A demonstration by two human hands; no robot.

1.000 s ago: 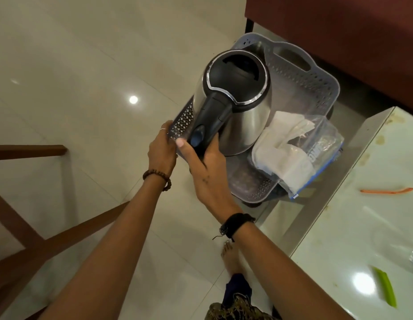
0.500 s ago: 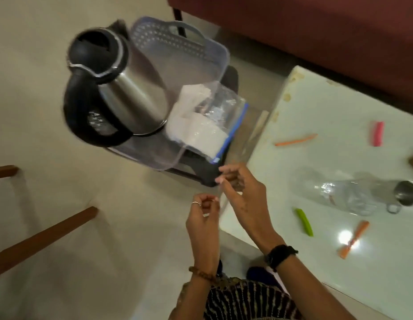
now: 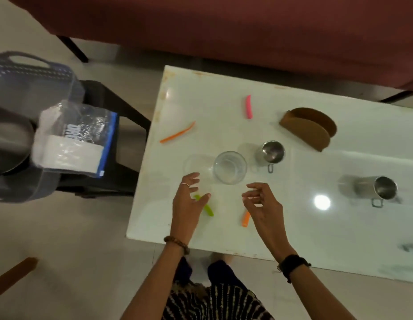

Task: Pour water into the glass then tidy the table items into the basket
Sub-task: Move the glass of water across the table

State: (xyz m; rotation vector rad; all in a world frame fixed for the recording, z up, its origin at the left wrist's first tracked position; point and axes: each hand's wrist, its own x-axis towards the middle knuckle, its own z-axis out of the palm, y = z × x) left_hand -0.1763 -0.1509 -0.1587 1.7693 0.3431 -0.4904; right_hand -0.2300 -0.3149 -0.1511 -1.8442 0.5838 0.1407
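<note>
A clear glass (image 3: pixel 230 167) stands on the white table (image 3: pixel 293 227), just beyond both hands. My left hand (image 3: pixel 189 199) hovers open over a green stick (image 3: pixel 206 207). My right hand (image 3: pixel 262 202) is open with curled fingers above an orange stick (image 3: pixel 246 218). The grey basket (image 3: pixel 23 84) sits on a dark stool (image 3: pixel 113 144) at the left, holding the steel kettle (image 3: pixel 9 144) and a plastic bag of white paper (image 3: pixel 71 144). A thin orange stick (image 3: pixel 178 133) and a pink stick (image 3: pixel 248 106) lie farther back.
Two steel mugs (image 3: pixel 272 151) (image 3: pixel 378 188) and a brown napkin holder (image 3: pixel 309 128) stand on the table. A dark red sofa (image 3: pixel 247 26) runs along the far side. A wooden chair part (image 3: pixel 14 276) shows at the lower left.
My right hand let go of the kettle, which now rests in the basket. The view swung right to the table, and both empty hands moved over it near the glass.
</note>
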